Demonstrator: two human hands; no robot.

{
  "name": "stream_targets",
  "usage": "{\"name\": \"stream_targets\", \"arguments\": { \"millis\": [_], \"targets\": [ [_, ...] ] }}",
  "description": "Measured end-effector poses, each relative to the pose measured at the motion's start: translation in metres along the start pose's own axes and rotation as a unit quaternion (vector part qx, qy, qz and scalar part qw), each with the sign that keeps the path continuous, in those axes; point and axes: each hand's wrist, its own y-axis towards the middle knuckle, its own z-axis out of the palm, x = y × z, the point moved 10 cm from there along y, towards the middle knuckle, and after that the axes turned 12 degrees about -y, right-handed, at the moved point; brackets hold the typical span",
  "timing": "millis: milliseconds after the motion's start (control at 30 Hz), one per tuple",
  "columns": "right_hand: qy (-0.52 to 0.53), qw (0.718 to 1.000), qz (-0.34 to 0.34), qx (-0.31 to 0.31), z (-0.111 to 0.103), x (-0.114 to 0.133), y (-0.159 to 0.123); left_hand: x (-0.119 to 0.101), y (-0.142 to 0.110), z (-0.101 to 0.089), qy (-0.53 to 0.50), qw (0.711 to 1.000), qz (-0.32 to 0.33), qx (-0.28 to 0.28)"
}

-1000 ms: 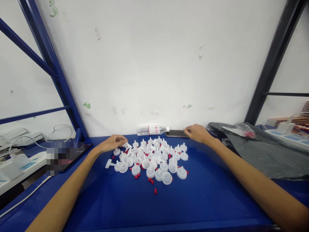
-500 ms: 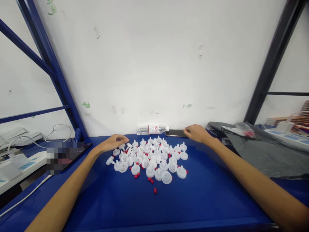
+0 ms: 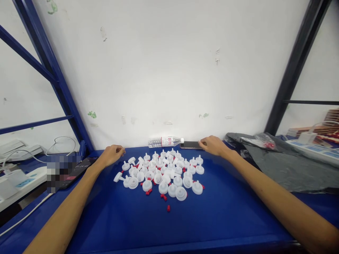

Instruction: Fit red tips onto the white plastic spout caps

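Note:
My left hand [image 3: 113, 155] rests on the blue tabletop just left of the pile, its fingers curled in and nothing visible in them. White plastic caps with narrow spouts [image 3: 164, 187] form a loose heap in the middle; some stand spout up, others lie tipped or upside down. Small red caps [image 3: 168, 208] are scattered among them and along the near edge. On the other side, my right hand [image 3: 214, 145] lies with curled fingers at the right end of a dark phone [image 3: 190, 145], apart from the heap. No object shows in its grasp; its fingertips are partly hidden.
A clear plastic bottle [image 3: 165, 141] lies on its side against the wall. Grey plastic bags [image 3: 286, 169] cover the right side. At left are a partly blurred phone [image 3: 76, 171], a power strip [image 3: 34, 176] and white cables. Blue rack posts [image 3: 53, 70] flank the table [image 3: 169, 233].
My left hand has drawn back to the left, away from the heap's edge. My right hand stays by the phone. The whole view has shifted slightly.

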Motion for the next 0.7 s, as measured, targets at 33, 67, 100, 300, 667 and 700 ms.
{"name": "stream_targets", "arguments": {
  "millis": [33,67,100,300,667,700],
  "targets": [
    [0.001,1.0,0.0,0.0,-0.001,0.0004,-0.0005,0.0009,0.0004,0.0009,0.001,1.0,0.0,0.003],
    [0.002,1.0,0.0,-0.001,-0.0019,0.0008,-0.001,0.0016,0.0008,0.0017,0.002,1.0,0.0,0.005],
    [0.003,1.0,0.0,-0.001,-0.0029,0.0012,-0.0015,0.0021,0.0011,0.0025,0.003,1.0,0.0,0.007],
    [0.002,1.0,0.001,-0.001,-0.0062,0.0038,-0.0034,0.004,0.0023,0.0046,0.009,1.0,0.001,0.013],
    [-0.007,1.0,-0.003,0.01,-0.0058,0.0069,-0.0038,0.0025,0.0012,0.0074,0.019,1.0,0.001,0.023],
    [-0.008,1.0,-0.004,0.011,-0.0052,0.0068,-0.0034,0.0024,0.0011,0.0073,0.021,1.0,0.001,0.022]
  ]
}}
